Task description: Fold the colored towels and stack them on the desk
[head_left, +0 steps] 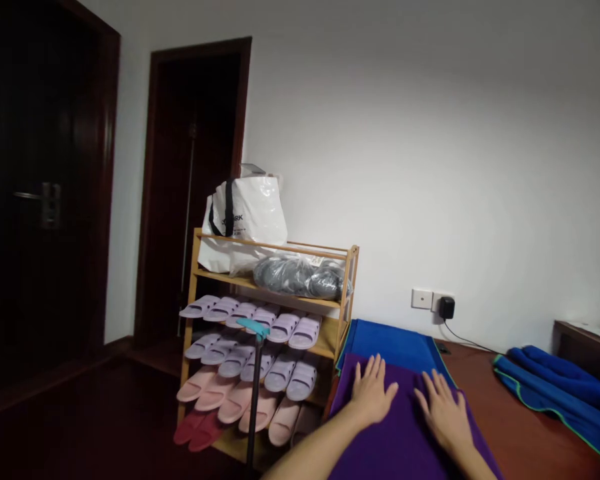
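A purple cloth (405, 440) lies spread near the left end of the brown tabletop, partly over a blue cloth (397, 339) that shows behind it. My left hand (373, 395) rests flat on the purple cloth toward its far left part, fingers stretched out. On the right part of the same cloth is my right hand (446, 415), palm down with fingers spread. Neither hand holds anything. The near edge of the purple cloth runs out of view.
Left of the table stands a wooden shoe rack (350, 280) with rows of slippers (305, 330), a white bag (260, 207) and a plastic-wrapped grey bundle (300, 277). A black pole (255, 400) rises before it. Blue cloths (560, 387) and a plugged-in adapter (447, 307) are at right.
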Action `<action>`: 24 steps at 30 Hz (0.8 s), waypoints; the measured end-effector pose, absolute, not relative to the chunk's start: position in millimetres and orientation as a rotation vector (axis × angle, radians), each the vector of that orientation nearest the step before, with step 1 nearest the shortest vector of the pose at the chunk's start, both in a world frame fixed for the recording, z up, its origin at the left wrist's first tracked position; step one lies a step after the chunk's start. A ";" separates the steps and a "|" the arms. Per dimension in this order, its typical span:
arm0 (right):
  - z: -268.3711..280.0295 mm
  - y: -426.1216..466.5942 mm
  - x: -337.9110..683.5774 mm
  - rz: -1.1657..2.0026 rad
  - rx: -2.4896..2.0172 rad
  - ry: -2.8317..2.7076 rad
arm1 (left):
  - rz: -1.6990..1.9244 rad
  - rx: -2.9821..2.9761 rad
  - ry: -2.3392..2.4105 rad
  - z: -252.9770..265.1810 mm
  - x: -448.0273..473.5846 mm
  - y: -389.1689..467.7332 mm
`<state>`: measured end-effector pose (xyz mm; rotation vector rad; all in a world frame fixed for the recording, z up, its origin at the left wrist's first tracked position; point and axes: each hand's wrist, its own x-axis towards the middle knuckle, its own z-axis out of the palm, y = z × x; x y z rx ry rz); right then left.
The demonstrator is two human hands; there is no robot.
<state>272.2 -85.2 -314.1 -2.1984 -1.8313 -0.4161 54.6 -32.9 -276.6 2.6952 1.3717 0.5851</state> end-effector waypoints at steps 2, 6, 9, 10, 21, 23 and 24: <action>-316.9 -87.2 257.4 -0.318 -2.183 -1.873 | 0.537 2.691 1.298 -283.4 56.3 -41.6; -318.9 -97.9 249.3 -0.251 -2.185 -1.899 | 0.470 2.700 1.324 -286.4 52.7 -49.6; -319.0 -121.9 253.2 -0.255 -2.184 -1.917 | 0.482 2.694 1.356 -284.1 37.0 -56.2; -319.9 -133.4 254.8 -0.242 -2.165 -1.937 | 0.461 2.697 1.331 -283.9 27.8 -60.5; -324.3 -193.2 266.5 -0.013 -2.077 -1.994 | 0.306 2.721 1.100 -274.9 -29.1 -98.6; -323.3 -195.9 266.4 0.005 -2.075 -2.026 | 0.287 2.723 1.099 -273.1 -27.1 -99.4; -322.9 -198.0 266.2 0.014 -2.079 -2.036 | 0.281 2.724 1.102 -272.5 -26.8 -100.4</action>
